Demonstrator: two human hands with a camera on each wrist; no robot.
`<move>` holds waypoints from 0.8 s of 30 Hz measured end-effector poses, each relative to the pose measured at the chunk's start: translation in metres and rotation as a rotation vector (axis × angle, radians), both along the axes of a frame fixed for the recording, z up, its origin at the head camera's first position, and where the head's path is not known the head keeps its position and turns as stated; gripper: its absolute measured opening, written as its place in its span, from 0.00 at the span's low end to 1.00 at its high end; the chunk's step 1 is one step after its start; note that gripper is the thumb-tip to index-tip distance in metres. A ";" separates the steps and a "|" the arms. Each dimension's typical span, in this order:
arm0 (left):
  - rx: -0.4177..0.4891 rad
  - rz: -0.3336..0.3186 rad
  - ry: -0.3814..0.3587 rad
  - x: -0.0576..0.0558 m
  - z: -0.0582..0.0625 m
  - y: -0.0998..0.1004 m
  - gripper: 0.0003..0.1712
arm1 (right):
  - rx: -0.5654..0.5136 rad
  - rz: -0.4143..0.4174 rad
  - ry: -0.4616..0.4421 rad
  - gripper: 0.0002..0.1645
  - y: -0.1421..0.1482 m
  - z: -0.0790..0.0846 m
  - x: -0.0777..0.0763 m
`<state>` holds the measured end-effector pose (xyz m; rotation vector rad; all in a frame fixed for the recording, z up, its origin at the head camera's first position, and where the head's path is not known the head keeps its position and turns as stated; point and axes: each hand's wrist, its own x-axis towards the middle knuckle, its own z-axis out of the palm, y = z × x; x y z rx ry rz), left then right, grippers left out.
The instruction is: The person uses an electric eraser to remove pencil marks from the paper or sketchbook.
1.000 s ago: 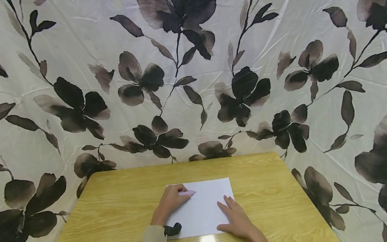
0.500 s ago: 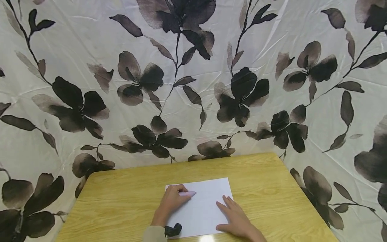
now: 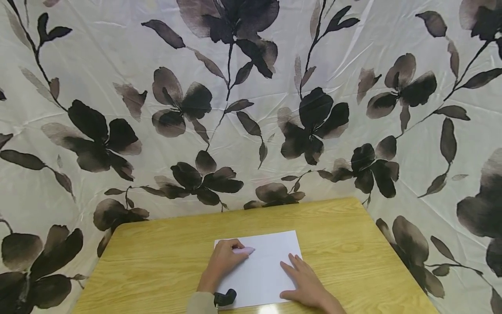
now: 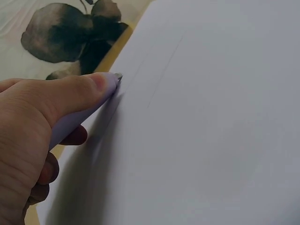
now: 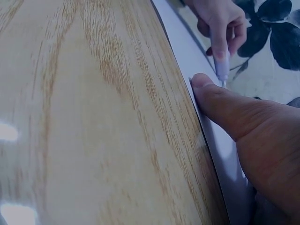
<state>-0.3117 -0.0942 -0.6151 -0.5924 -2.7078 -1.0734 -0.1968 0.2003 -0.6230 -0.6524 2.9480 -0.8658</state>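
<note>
Creased, faintly glossy cloth [image 3: 243, 131] hangs beyond the fingers, pale with a printed pattern of smoky black and brown-grey blossoms, slender stems and pointed leaves. Below it, reaching out to both sides of the fingers, is a yellow worktop [image 3: 353, 253] with streaky wood grain, rounded far corners and a smooth face that throws back a bright glare [image 3: 268, 308] between the wrists, on the person's side of the fingers. Flat beneath both sets of fingers lies the paper [image 3: 262, 274], a thin, smooth, white, straight-edged sheet. At its left side, the fingers of the left hand [image 3: 225, 261] are curled round a tool [image 4: 68, 125], a slim lavender barrel pinched with the thumb laid along its top; its small grey tip pokes out just past the thumb, over the paper near the far left corner. Whether the tip touches the sheet, I cannot tell. Fine, faint lines [image 4: 166, 68] run straight and slanting across the paper beside and beyond that tip, and a soft dark shadow [image 4: 89, 168] falls under the barrel. Behind the left fingers, a black strap [image 3: 225, 298] rings the wrist next to a beige sleeve [image 3: 201, 303]. On the paper's right side, the fingers of the right hand [image 3: 306, 281] are spread and grasp nothing, resting on the sheet, its thumb reaching along the near edge.
</note>
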 end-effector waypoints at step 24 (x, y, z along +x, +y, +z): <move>-0.009 -0.002 -0.037 0.001 0.004 0.000 0.10 | 0.016 -0.005 -0.024 0.52 0.001 -0.001 -0.001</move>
